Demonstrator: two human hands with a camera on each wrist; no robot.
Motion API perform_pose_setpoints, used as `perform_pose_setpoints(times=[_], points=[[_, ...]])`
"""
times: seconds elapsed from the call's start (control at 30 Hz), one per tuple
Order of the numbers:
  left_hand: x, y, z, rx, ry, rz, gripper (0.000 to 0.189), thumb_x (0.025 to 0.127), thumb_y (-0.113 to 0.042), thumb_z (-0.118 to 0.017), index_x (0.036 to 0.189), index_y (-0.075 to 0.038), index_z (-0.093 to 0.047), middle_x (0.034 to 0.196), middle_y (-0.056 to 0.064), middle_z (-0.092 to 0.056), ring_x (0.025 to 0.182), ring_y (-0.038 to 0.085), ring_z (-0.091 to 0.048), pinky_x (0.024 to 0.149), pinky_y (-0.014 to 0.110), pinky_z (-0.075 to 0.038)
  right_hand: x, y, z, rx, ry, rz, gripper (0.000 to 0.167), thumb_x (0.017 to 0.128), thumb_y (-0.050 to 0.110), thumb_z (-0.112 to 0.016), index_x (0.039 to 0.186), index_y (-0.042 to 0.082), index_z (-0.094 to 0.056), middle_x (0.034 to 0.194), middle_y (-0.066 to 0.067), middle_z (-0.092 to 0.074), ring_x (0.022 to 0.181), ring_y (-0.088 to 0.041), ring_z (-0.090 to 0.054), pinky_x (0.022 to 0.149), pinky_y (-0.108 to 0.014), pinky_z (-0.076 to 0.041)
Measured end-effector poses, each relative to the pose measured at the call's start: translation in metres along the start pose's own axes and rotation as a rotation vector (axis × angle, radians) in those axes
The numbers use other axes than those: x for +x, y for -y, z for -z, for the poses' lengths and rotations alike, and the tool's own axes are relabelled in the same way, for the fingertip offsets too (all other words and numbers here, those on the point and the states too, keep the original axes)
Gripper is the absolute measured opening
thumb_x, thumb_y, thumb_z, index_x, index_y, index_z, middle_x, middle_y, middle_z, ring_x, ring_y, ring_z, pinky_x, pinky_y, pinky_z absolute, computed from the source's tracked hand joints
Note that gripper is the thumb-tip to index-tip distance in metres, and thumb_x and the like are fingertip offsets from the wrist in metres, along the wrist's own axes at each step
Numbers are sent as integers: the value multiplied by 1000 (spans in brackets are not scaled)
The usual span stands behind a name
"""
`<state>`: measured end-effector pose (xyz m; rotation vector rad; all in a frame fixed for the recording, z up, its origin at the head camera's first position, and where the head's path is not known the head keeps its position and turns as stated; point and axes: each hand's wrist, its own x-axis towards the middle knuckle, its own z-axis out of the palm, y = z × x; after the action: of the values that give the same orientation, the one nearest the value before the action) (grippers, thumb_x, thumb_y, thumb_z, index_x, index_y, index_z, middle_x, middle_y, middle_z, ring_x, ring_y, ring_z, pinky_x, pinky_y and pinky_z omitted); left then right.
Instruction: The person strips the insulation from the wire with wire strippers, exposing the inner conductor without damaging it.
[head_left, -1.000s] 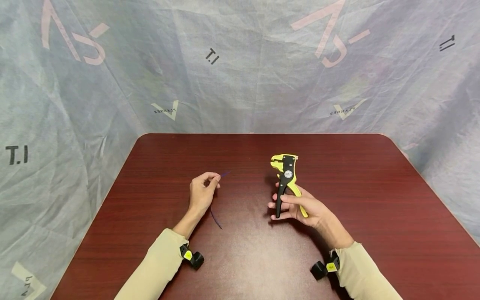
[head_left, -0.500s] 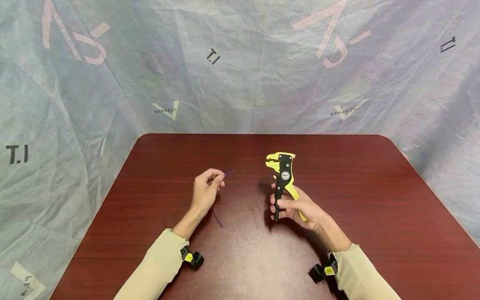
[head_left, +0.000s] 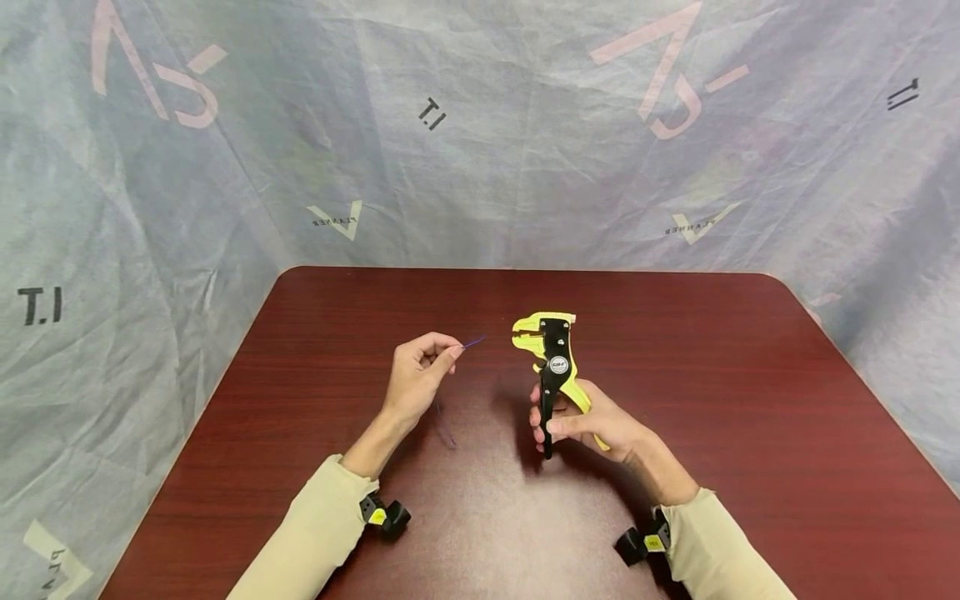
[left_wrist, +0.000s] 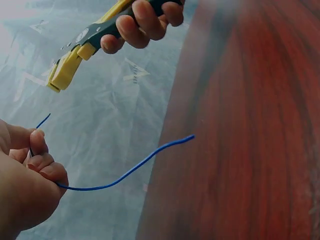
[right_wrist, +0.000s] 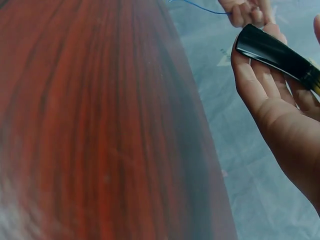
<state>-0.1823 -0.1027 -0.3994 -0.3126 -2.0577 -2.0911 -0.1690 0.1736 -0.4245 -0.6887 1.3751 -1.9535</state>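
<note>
Grey printed cloth [head_left: 480,196] stands behind and beside a reddish-brown bench [head_left: 712,358], and the bench top shows a glare patch towards the near edge. From my remote station I record the left hand [head_left: 416,375] pinching a thin blue wire [left_wrist: 172,143] between thumb and forefinger; a short end projects towards the tool, and a longer tail curves out from beneath the fingers. I record the right hand [head_left: 615,429] gripping a yellow-and-black hand tool [head_left: 557,346] by its handles, thumb on the black handle [right_wrist: 275,52], head upward, the jaws turned towards the wire with a narrow gap between them. Wire and tool are near each other but apart, both held over the bench. Risks, in my judgement: the short end is slender and may bend aside or slip back through the pinch if it meets a jaw edge rather than the gap, misalignment being the cause. An early squeeze of the handles could close that gap against the wire. Fingertips pinching so close to the tip could be nipped if the hands came together too far. Lastly, the unsupported tail could swing or snag on a handle. I cannot tell how firm either grip is.
</note>
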Motion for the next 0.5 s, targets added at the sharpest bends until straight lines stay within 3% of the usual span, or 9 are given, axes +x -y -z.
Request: perform_pose_setpoints(times=[0.23, 0.5], points=[[-3, -10, -2, -26, 33, -21, 10, 88, 6, -66, 92, 16, -67, 65, -16, -57, 58, 0, -42, 53, 15, -33, 1, 2, -3, 9, 47, -28, 30, 91, -10, -57, 118, 4, -53, 98, -1, -74, 86, -16, -72, 82, -32, -59], [-7, -16, -2, -45, 69, -33, 12, 88, 6, -67, 92, 17, -67, 68, -16, -60, 59, 0, -42, 52, 15, -33, -1, 4, -8, 9, 94, -29, 36, 90, -16, -53, 118, 5, -53, 97, -2, -72, 87, -17, -71, 83, -34, -59]])
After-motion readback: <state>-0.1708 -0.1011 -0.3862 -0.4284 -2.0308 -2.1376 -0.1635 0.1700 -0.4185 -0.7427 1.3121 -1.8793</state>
